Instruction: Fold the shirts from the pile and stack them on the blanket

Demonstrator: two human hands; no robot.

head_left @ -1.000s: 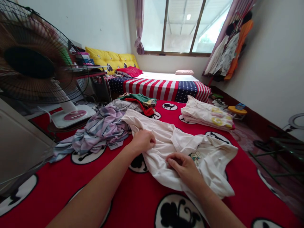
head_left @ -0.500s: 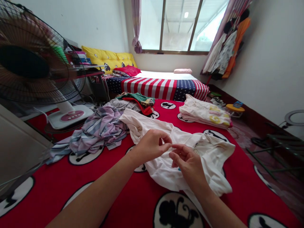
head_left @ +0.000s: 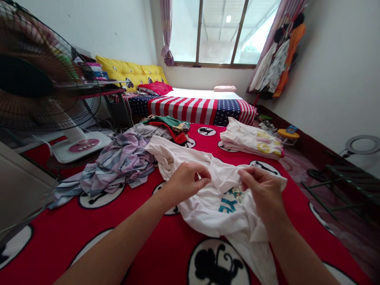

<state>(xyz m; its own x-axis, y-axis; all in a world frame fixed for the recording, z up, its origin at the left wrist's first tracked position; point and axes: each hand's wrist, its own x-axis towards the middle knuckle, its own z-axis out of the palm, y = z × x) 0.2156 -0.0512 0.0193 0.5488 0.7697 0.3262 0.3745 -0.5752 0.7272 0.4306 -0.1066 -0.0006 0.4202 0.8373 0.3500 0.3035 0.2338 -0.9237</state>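
Observation:
A white T-shirt (head_left: 196, 213) lies crumpled on a red blanket (head_left: 160, 249) patterned with black monkey figures in white ovals. Teal lettering and a small coloured picture show on its front. My left hand (head_left: 187, 180) hovers over the shirt's left part, fingers curved and a gap between thumb and fingertips. At the shirt's right side, my right hand (head_left: 263, 188) has thumb and fingers pinched on the white cloth, which rises in a fold towards them. The exact fingertip contact is partly hidden.
A heap of striped clothing (head_left: 118, 160) lies left, with green and red garments (head_left: 169, 124) behind it. Folded white clothes (head_left: 249, 138) sit at the back right. An electric fan (head_left: 32, 83) stands left; a dark green rack (head_left: 341, 186) is on the right.
My right hand has moved right, away from my left hand, and the shirt's printed front now shows. My left hand has barely moved; its fingertips have parted a little.

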